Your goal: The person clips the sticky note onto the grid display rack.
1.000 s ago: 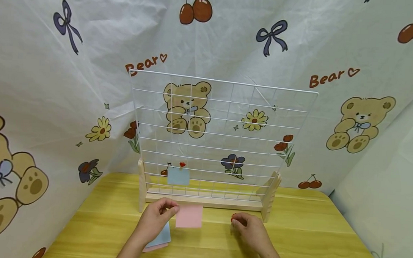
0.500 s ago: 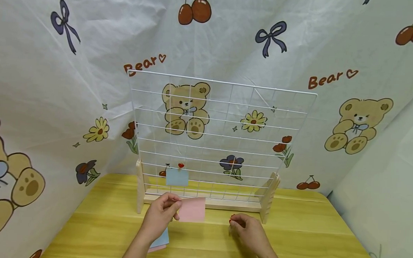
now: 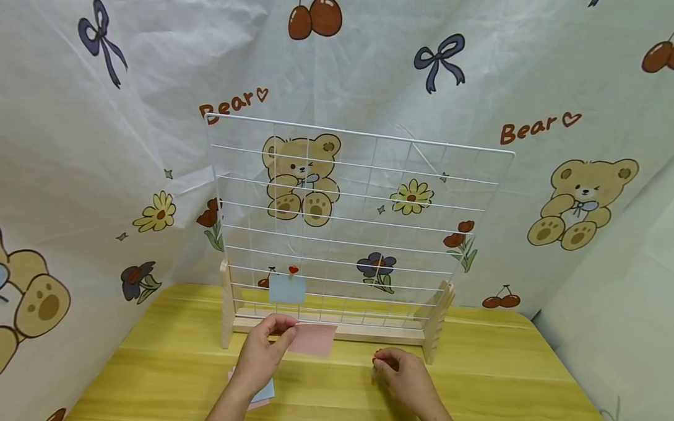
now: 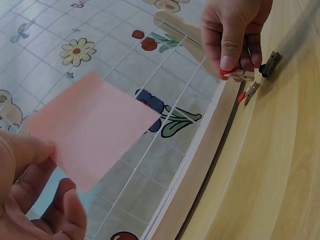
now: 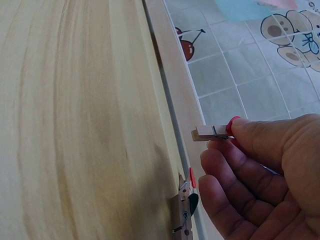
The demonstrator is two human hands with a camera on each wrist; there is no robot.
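My left hand (image 3: 266,350) pinches a square pink paper note (image 4: 95,127) by its left edge, holding it up in front of the wire grid rack (image 3: 336,229). Off to the right, my right hand (image 3: 406,380) pinches a small wooden clothespin (image 5: 210,132) at its red end, thumb against index finger. On the grid's lower left hangs a light blue note (image 3: 287,289), held by a clothespin with a red heart (image 3: 293,270). Below the right hand, another red-tipped clothespin (image 4: 248,93) and a dark one (image 4: 270,64) lie on the table.
A small stack of blue and pink notes (image 3: 264,392) lies on the wooden table (image 3: 159,365), partly hidden by the left forearm. Wooden end supports (image 3: 438,322) carry the rack. A patterned white cloth (image 3: 370,63) hangs behind it.
My left hand has moved slightly up and to the right with the pink note, toward the rack, and the note has tilted. The right hand stays about where it was, still pinching the clothespin.
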